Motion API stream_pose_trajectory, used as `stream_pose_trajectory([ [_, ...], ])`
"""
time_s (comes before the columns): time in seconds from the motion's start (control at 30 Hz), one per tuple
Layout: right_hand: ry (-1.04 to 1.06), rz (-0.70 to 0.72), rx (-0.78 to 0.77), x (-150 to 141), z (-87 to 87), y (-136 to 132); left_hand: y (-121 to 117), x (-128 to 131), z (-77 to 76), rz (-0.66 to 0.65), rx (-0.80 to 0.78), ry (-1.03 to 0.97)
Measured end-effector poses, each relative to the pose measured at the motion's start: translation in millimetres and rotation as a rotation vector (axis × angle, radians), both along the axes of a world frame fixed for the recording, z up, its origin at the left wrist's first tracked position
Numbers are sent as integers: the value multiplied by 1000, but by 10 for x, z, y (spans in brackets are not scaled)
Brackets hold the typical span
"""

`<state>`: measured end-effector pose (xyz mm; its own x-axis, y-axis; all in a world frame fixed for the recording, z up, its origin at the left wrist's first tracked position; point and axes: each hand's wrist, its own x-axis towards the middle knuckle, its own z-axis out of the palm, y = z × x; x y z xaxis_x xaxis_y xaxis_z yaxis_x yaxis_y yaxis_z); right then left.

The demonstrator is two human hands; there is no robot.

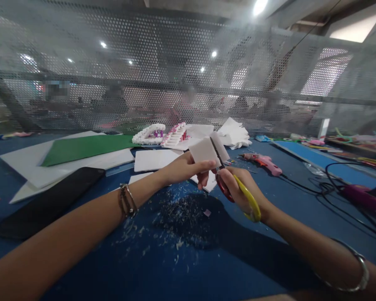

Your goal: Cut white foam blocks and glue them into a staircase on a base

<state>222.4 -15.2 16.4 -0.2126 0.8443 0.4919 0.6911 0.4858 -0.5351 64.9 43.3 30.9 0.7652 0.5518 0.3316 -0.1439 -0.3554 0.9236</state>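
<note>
My left hand (196,167) pinches a small white sheet (203,152), perhaps foam board or card, between thumb and fingers, holding it above the table. Scissors (252,200) with yellow and red handles are gripped in my right hand (240,188). Their dark blades run across the sheet, and a strip (221,146) shows on the blades' right side. Whether that strip is fully separated I cannot tell. Below my hands, white shavings (178,221) and a small pale scrap (207,212) lie on the blue tabletop (138,271).
A black phone-like slab (50,200), white boards (21,159) and a green sheet (87,148) lie left. Behind stand small white-and-pink models (174,136) and crumpled white paper (235,133). A pink glue gun (265,163), black cables (319,190) and a purple power strip (366,198) are right.
</note>
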Motion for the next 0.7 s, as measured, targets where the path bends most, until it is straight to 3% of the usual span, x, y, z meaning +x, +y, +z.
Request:
stream_pose_trajectory([
  [0.23, 184, -15, -11, -45, -30, -28, -33, 36, 0, -9, -48, -44],
  [0.47, 291, 11, -183, -46, -26, -32, 11, -16, 25, -37, -18, -44],
  [0.6, 290, 124, -186, 0, -54, 22, 45, -46, -6, -35, 1, 60],
  [0.7, 217, 117, -173, 23, -52, 47, 51, -28, -53, -57, 9, 127],
])
